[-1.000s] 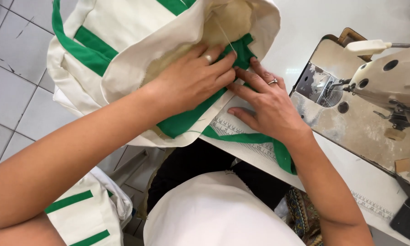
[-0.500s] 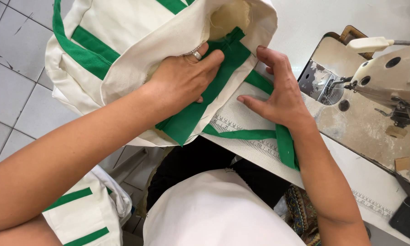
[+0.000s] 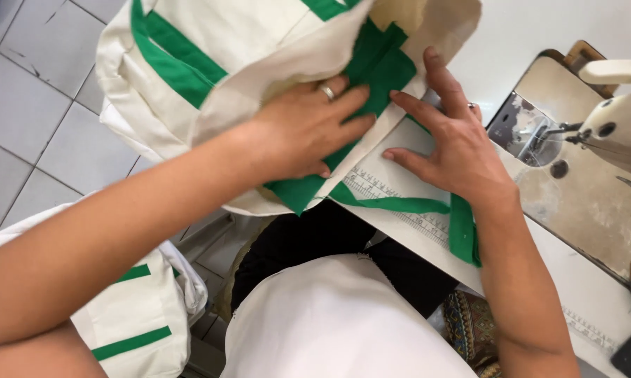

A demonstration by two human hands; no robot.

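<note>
A cream cloth bag (image 3: 231, 42) with green bands lies bunched at the left end of a white sewing table (image 3: 574, 294). My left hand (image 3: 308, 129), a ring on one finger, lies flat with fingers spread on the bag's green strap (image 3: 378, 66). My right hand (image 3: 448, 136) presses flat beside it on the cream fabric, its fingertips touching the green strap. A thin green strip (image 3: 427, 206) runs under my right wrist along the table edge. Neither hand grips anything.
A sewing machine (image 3: 609, 126) with its metal bed plate (image 3: 581, 189) stands to the right of my right hand. More cream and green fabric (image 3: 133, 322) lies at lower left over a grey tiled floor (image 3: 28, 105).
Both hands have slid further up the bag toward the machine side. The green strap has been spread flatter, and the fingers are now splayed.
</note>
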